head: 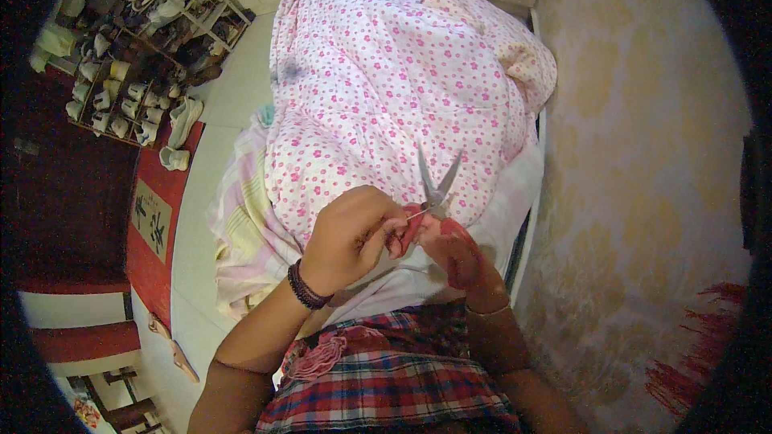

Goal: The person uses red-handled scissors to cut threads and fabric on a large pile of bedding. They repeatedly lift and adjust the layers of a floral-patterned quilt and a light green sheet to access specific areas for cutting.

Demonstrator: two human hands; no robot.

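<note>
A pair of scissors (435, 190) points away from me, its metal blades spread apart above the quilt. My right hand (452, 250) grips the red handles, with part of a handle loop across its back. Close beside it, my left hand (356, 235) has its fingertips pinched together against the other red handle. A thin pale strand (416, 214) runs from those fingertips towards the scissors' pivot; whether it is thread or a needle I cannot tell. The white quilt (386, 72) with pink flowers lies bunched before me. A skein of pink thread (319, 358) rests on my plaid-clad lap.
Beneath the quilt's left side lies a pastel checked cloth (247, 217). Shoe racks (126, 84) and a pair of light shoes (181, 126) stand at the left, by a red mat (154, 253). A patterned surface (603, 163) borders the right, with red fringe (693, 343) near its lower edge.
</note>
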